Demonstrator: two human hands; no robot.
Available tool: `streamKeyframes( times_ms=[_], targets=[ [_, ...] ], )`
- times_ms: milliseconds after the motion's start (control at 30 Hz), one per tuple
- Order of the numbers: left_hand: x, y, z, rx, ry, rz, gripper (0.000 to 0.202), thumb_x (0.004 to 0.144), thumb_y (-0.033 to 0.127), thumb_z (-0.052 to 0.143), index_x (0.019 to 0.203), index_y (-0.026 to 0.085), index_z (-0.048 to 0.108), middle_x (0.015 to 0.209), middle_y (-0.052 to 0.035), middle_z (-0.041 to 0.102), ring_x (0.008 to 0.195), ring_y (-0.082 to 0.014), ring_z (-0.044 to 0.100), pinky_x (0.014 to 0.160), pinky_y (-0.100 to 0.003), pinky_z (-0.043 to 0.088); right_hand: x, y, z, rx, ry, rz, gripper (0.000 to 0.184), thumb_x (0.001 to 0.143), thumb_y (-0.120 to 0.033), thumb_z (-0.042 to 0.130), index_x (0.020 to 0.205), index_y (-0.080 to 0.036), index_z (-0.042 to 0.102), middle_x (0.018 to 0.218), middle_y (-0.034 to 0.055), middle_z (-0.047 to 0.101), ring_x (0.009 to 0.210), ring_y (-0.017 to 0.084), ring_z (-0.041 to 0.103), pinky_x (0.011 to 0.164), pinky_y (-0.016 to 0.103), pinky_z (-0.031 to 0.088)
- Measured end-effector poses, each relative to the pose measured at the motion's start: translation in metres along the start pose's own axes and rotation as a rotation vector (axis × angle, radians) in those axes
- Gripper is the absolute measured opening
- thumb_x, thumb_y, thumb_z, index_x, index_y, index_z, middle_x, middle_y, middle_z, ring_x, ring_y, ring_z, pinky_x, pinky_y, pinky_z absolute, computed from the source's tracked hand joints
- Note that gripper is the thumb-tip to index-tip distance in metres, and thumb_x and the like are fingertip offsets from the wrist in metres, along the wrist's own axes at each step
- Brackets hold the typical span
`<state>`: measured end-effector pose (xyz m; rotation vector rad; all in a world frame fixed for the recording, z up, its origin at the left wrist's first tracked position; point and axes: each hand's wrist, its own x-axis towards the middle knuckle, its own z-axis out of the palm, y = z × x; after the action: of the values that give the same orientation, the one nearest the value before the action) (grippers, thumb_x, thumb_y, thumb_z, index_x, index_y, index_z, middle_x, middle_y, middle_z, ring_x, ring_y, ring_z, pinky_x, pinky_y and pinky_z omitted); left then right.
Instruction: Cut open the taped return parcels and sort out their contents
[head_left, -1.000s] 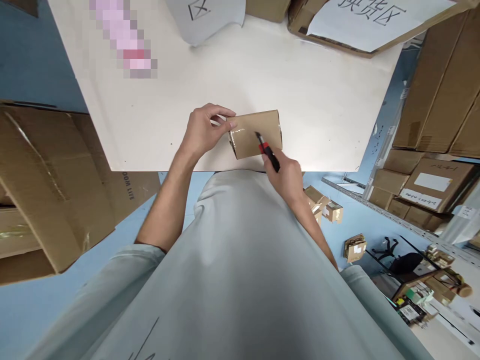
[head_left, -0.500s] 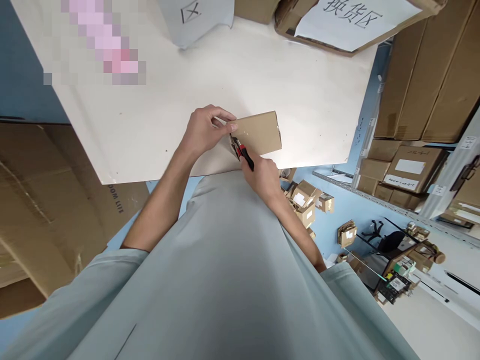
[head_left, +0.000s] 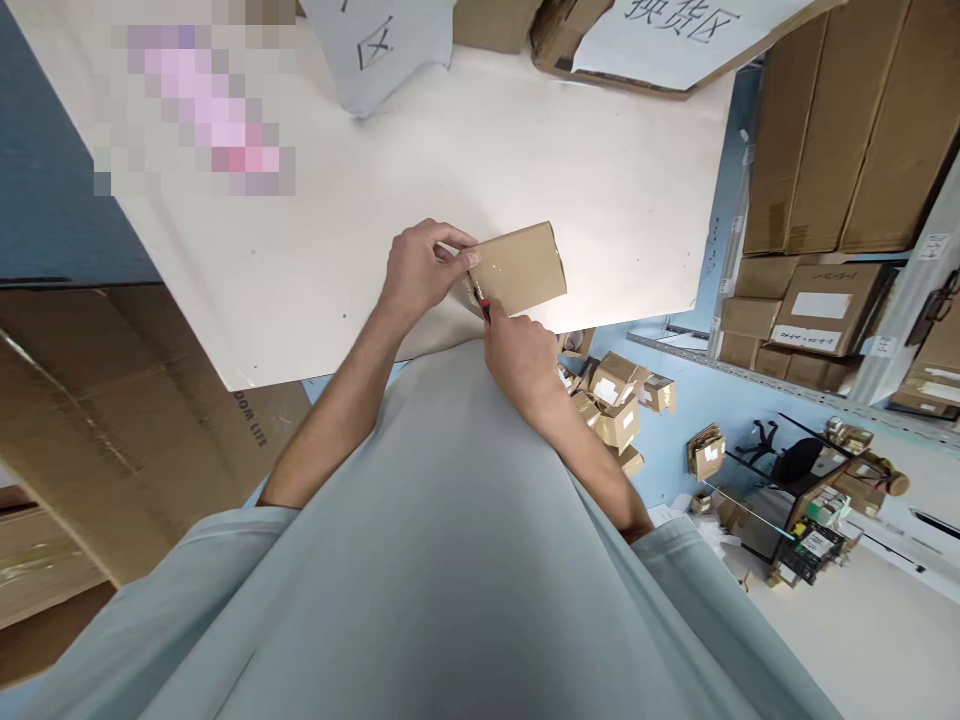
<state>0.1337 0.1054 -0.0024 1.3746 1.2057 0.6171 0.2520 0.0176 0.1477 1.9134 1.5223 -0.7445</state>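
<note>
A small brown cardboard box [head_left: 523, 265] lies near the front edge of the white table [head_left: 585, 150]. My left hand [head_left: 424, 270] is at its left end, thumb and fingers closed on the top corner. In my right hand [head_left: 525, 365] is a red and black utility knife [head_left: 484, 303], fingers wrapped round its handle. The blade end touches or lies right beside the box's left edge, just below my left thumb. Most of the knife's handle is hidden by my right hand.
At the table's back stand a carton [head_left: 499, 25] and a box bearing a white sign [head_left: 660, 40]. White paper [head_left: 382, 60] with writing hangs nearby. Large cartons [head_left: 150, 400] are at left, shelved boxes [head_left: 825, 290] at right. A blurred pink patch [head_left: 206, 95] covers the table's far left.
My right hand has turned round the knife, covering more of its handle, and its blade end sits slightly closer along the box's left edge. The whole view has shifted a little.
</note>
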Motion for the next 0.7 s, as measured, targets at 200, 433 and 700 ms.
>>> streamKeyframes(
  times_ms=[200, 433, 700],
  targets=[
    [-0.004, 0.0, 0.003, 0.014, 0.032, -0.001, 0.016, 0.097, 0.037, 0.084, 0.109, 0.028, 0.083, 0.125, -0.0043, 0.083, 0.101, -0.0227, 0.079, 0.106, -0.045, 0.067, -0.023, 0.014, 0.016, -0.022, -0.056, -0.008, 0.044, 0.121, -0.02, 0.039, 0.159, -0.014, 0.059, 0.123, 0.0217, 0.086, 0.115, 0.029, 0.085, 0.092, 0.034, 0.063],
    [-0.004, 0.002, 0.0, -0.017, 0.025, -0.021, 0.021, 0.093, 0.036, 0.088, 0.111, 0.026, 0.082, 0.125, -0.0056, 0.085, 0.107, -0.0252, 0.08, 0.105, -0.046, 0.068, -0.021, 0.02, -0.001, 0.068, 0.005, -0.067, 0.052, 0.125, -0.035, 0.032, 0.172, -0.02, 0.049, 0.125, 0.0198, 0.085, 0.114, 0.034, 0.083, 0.098, 0.042, 0.061],
    [-0.003, 0.003, 0.003, -0.081, 0.056, -0.11, 0.021, 0.089, 0.029, 0.09, 0.109, 0.023, 0.086, 0.118, -0.0063, 0.086, 0.099, -0.0249, 0.082, 0.097, -0.047, 0.071, 0.018, 0.028, 0.003, 0.132, 0.046, -0.182, 0.048, 0.124, -0.027, 0.03, 0.161, -0.014, 0.057, 0.129, 0.0223, 0.082, 0.115, 0.034, 0.08, 0.098, 0.043, 0.061]
  ],
)
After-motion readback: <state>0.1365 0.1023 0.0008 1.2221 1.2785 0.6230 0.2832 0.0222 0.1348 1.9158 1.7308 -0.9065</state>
